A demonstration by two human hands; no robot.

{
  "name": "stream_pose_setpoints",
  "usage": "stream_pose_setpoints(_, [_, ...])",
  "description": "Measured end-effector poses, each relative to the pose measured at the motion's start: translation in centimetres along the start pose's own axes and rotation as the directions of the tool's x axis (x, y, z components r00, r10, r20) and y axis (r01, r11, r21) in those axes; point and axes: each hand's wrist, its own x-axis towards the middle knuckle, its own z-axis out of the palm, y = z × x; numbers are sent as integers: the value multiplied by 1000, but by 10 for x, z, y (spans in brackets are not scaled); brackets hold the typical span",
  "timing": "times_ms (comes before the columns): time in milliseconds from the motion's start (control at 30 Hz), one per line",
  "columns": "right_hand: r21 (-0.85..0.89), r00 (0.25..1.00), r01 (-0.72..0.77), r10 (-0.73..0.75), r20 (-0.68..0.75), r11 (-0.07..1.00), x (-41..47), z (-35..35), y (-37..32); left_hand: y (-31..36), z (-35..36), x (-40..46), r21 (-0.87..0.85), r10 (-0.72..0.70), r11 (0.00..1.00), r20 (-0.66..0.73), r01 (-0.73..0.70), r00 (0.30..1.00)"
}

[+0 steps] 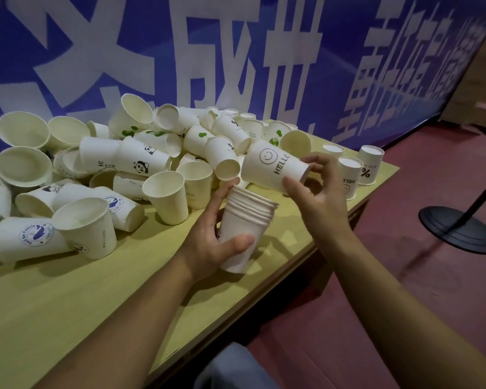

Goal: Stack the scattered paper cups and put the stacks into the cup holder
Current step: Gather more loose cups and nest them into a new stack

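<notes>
Behind the workstation hangs a blue banner (236, 51) with large white characters; in front of it a light wooden tabletop (68, 299) carries the work, with red-brown flooring and a black stanchion base (458, 231) to the right. The left hand (208, 242) is curled round a nested stack of white paper cups (244, 220), thumb across the front wall and fingers behind, holding it rims-up and tilted above the tabletop's right edge. The right hand (317, 197) pinches a single cup printed with a smiley face and "HELLO" (275, 167), lying on its side just above the stack, its base toward the right-hand fingertips and its mouth toward the pile. Judged step: adding this cup to the stack. To do it well, the cup probably needs rotating until its base points down into the top rim, its axis lined up with the stack's tilt, then sliding in under light pressure; squeezing the thin wall could buckle it or jam the nesting. The scattered cups (129, 164) form a loose pile across the far-left part of the tabletop, upright, tipped and inverted, with panda, whale, leaf and "%" prints. Three inverted cups (371, 164) stand near the far-right corner. No cup holder is in view.
</notes>
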Motion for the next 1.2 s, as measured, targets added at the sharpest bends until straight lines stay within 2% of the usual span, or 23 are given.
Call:
stream_pose_setpoints(233, [102,999,-49,46,28,994,-6,30,-5,3,-1,0,-8,-22,1000,28,22,999])
stream_pose_setpoints(433, [27,991,-87,84,108,996,-6,30,-10,0,-3,1,-33,-13,999,22,14,1000])
stream_pose_setpoints(567, [43,991,-105,101,89,994,-3,26,-3,-3,-1,2,-72,-16,997,-25,14,1000])
stream_pose_setpoints(733, [-115,984,-52,71,163,992,-11,29,11,-7,-9,4,-50,7,999,-140,-14,990])
stream_pose_setpoints(833, [-147,977,-40,70,204,988,-6,32,13,-7,-12,5,-8,50,999,-203,-52,978])
stream_pose_setpoints(933, [-227,985,-4,43,166,974,14,38,15,-5,-14,5,-28,74,996,-318,-87,945])
stream_pose_setpoints(1067, [-471,981,84,10,193,878,49,63,28,-3,-16,5,-81,58,991,-455,-107,889])
stream_pose_setpoints(1200, [-605,960,169,9,280,778,67,92,44,-5,-20,7,-118,27,986,-569,-114,822])
